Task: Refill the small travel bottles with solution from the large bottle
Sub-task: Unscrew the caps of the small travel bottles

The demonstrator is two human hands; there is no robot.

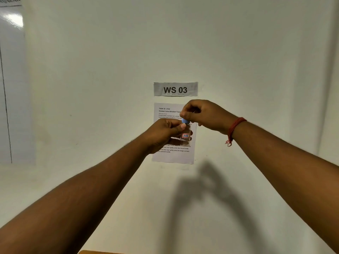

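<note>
A small clear travel bottle (186, 135) with a red-framed label reading "7B" is held upright in the air in front of the wall. My left hand (165, 133) wraps around its body, thumb pressed near the neck. The bottle carries a blue cap (185, 121), and the fingers of my right hand (203, 113) pinch that cap from above. A red thread is tied around my right wrist. The large bottle is out of view.
Behind my hands, a printed task sheet (173, 155) is taped to the white wall under a "WS 03" sign (175, 89). A glossy board (11, 85) hangs at far left. A sliver of wooden table edge (97, 252) shows at the bottom.
</note>
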